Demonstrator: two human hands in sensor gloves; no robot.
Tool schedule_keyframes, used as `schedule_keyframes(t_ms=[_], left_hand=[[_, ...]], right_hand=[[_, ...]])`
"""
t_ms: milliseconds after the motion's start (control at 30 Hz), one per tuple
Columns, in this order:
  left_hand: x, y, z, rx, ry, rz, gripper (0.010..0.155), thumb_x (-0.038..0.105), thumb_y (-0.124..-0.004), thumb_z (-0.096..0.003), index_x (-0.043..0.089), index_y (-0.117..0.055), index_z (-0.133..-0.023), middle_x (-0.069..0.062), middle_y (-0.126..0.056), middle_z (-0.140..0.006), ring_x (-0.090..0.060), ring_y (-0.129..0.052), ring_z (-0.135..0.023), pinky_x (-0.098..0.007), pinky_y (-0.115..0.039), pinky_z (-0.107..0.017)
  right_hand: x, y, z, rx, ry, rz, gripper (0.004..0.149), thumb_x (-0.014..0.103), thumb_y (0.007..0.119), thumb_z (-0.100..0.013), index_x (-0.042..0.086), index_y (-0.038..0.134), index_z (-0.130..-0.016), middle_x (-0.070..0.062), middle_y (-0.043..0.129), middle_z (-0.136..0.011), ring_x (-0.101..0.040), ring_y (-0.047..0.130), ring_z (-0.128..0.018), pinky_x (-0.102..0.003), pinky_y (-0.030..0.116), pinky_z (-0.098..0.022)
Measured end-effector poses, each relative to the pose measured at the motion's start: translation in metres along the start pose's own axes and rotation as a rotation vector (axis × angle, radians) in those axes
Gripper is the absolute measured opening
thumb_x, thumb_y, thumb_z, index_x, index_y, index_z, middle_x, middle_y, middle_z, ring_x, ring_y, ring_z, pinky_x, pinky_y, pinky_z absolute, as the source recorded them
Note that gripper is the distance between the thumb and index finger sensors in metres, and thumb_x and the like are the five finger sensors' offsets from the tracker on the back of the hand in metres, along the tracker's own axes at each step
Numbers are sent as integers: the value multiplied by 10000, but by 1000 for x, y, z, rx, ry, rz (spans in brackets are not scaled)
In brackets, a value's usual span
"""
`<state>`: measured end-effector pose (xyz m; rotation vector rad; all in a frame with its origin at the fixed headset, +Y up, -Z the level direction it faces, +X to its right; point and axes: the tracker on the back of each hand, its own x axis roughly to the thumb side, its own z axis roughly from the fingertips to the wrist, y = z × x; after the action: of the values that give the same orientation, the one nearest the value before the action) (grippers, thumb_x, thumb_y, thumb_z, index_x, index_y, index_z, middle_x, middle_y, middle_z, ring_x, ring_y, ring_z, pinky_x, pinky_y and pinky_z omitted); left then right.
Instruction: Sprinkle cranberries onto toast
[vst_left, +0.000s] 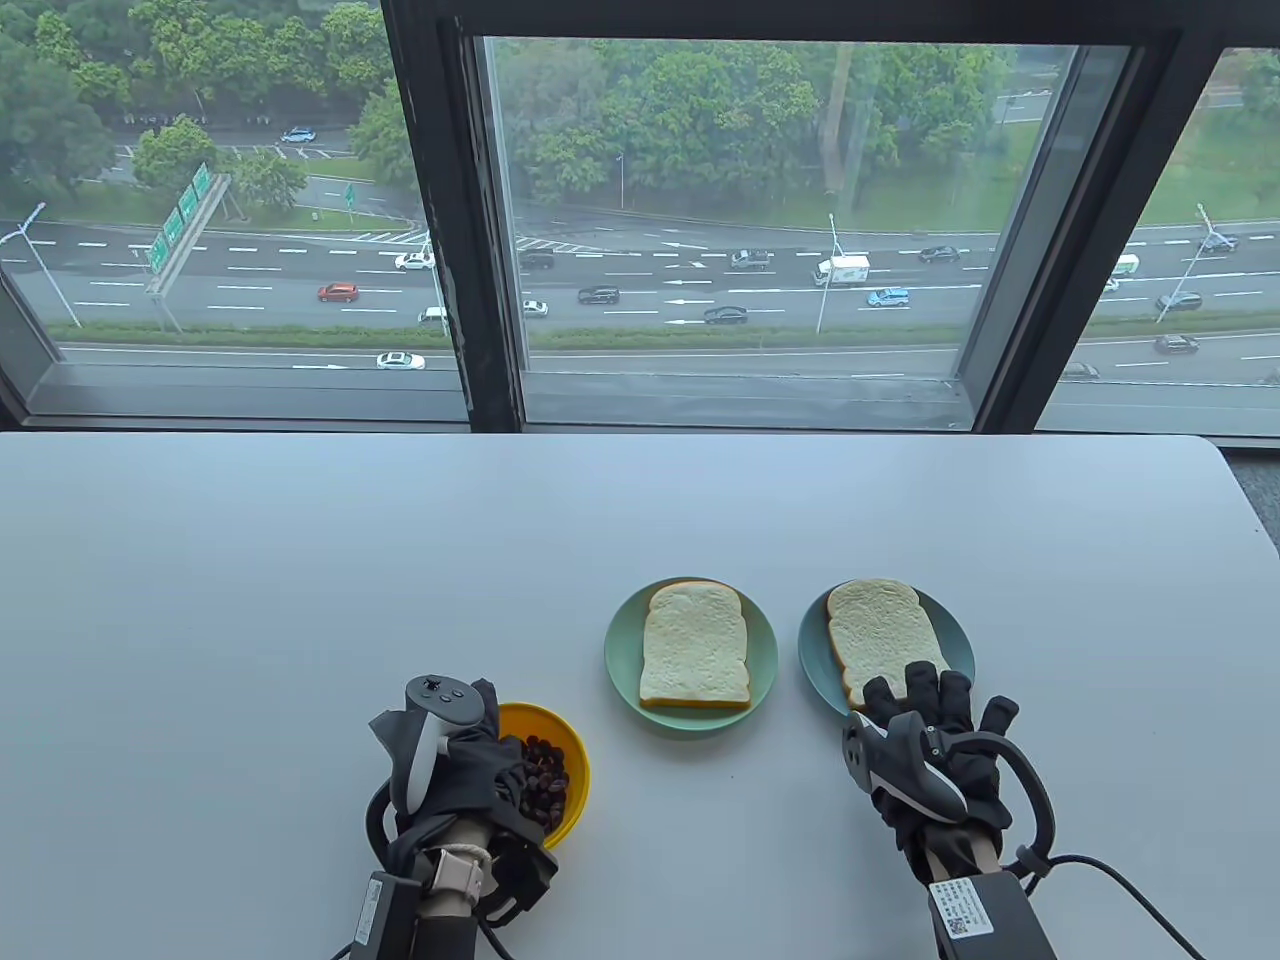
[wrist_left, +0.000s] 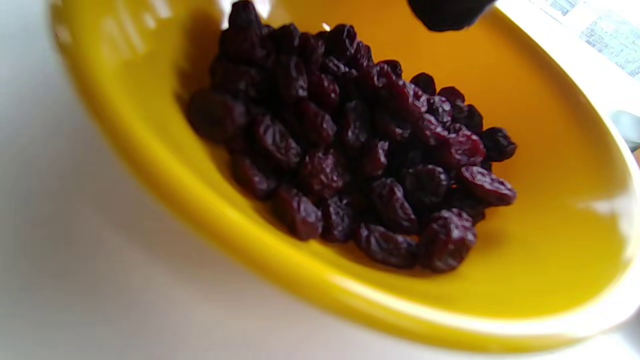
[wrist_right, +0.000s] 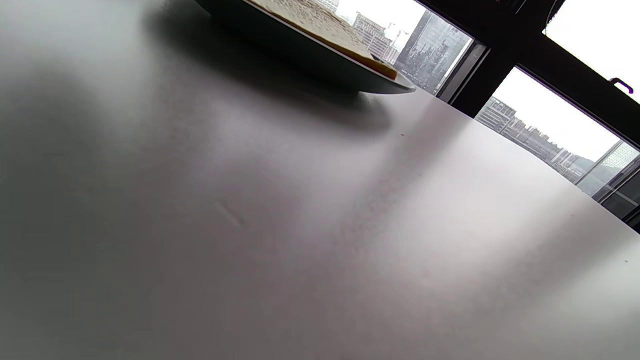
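Observation:
A yellow bowl (vst_left: 562, 727) of dark dried cranberries (vst_left: 546, 782) stands at the near left. My left hand (vst_left: 512, 768) hangs over the bowl's left side with its fingers down toward the cranberries. The left wrist view shows the cranberries (wrist_left: 350, 150) piled in the bowl (wrist_left: 530, 240) and one fingertip (wrist_left: 445, 12) just above them, with nothing seen in it. Two plain toast slices lie on teal plates, one in the middle (vst_left: 694, 645) and one on the right (vst_left: 878, 625). My right hand (vst_left: 928, 700) lies with fingers spread, resting on the near edge of the right plate (vst_left: 962, 640).
The middle plate (vst_left: 625, 640) sits between the bowl and the right plate. The white table (vst_left: 300, 600) ends at a window frame (vst_left: 470, 300) at the back. The right wrist view shows the tabletop (wrist_right: 300, 225) and the plate's underside (wrist_right: 310, 62) with toast (wrist_right: 325, 25).

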<state>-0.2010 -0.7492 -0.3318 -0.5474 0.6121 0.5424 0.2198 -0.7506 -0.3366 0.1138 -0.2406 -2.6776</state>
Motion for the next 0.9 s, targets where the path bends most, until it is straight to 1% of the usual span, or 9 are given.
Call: schedule_keyframes(t_ms=[100, 200, 300, 433, 533, 600, 733, 800, 900], left_hand=[[0, 0, -2, 19, 13, -10, 693, 414, -640, -537, 588, -194, -1037, 111, -228, -1193, -182, -274, -1137, -462, -445, -853], [-3, 2, -3, 48, 54, -20, 684, 374, -653, -539, 557, -235, -1048, 84, -394, -1123, -181, -497, -1054, -421, -674, -728], [-7, 3, -5, 35, 68, 5, 656, 344, -662, -540, 547, -306, -1052, 77, -537, -1026, -174, -652, -932, -396, -787, -611], [-7, 1, -7, 6, 38, 46, 614, 317, -700, -504, 487, -469, -1047, 42, -660, -917, -189, -767, -772, -383, -862, -495], [-4, 0, -6, 8, -24, 89, 571, 308, -728, -475, 420, -577, -1014, 18, -729, -841, -197, -824, -676, -358, -911, -402], [-2, -1, -5, -17, -73, 131, 546, 300, -742, -459, 376, -614, -984, -2, -746, -807, -219, -836, -639, -369, -929, -372], [-1, -4, -6, -61, -156, 228, 511, 289, -769, -433, 303, -643, -928, -46, -762, -751, -263, -850, -565, -380, -959, -293], [-1, -5, -6, -84, -212, 302, 510, 275, -777, -429, 274, -636, -920, -84, -750, -731, -305, -840, -530, -396, -962, -253], [0, -7, -5, -113, -254, 341, 513, 268, -766, -431, 253, -605, -917, -109, -732, -716, -329, -832, -495, -393, -968, -216]], right_hand=[[0, 0, 0, 0, 1, 0, 780, 694, 351, -384, 364, -14, -989, -135, 15, -1060, -427, 174, -1026, -721, 326, -666], [2, 1, -1, -4, 3, 5, 779, 692, 354, -384, 364, -10, -990, -135, 16, -1060, -427, 174, -1027, -721, 324, -665], [2, 2, -1, -3, 2, 7, 777, 691, 355, -385, 366, -9, -990, -134, 13, -1060, -425, 173, -1027, -720, 323, -667], [3, 3, -1, -2, 2, 12, 776, 690, 356, -385, 366, -6, -991, -131, 13, -1061, -423, 171, -1028, -719, 322, -668], [3, 3, -1, -3, 3, 13, 776, 689, 358, -385, 366, -1, -992, -134, 14, -1059, -424, 172, -1027, -719, 322, -668], [3, 3, 0, -4, 4, 14, 775, 688, 359, -386, 366, 3, -993, -132, 16, -1060, -424, 173, -1027, -718, 323, -668], [4, 3, 0, -3, 4, 19, 773, 686, 360, -386, 366, 7, -994, -134, 18, -1059, -423, 173, -1027, -718, 323, -668], [4, 2, 1, -5, 4, 20, 772, 686, 360, -386, 367, 7, -994, -132, 17, -1059, -424, 171, -1027, -717, 322, -669], [4, 2, 1, -5, 4, 21, 772, 686, 360, -386, 368, 6, -994, -133, 16, -1059, -422, 172, -1027, -717, 322, -669]])
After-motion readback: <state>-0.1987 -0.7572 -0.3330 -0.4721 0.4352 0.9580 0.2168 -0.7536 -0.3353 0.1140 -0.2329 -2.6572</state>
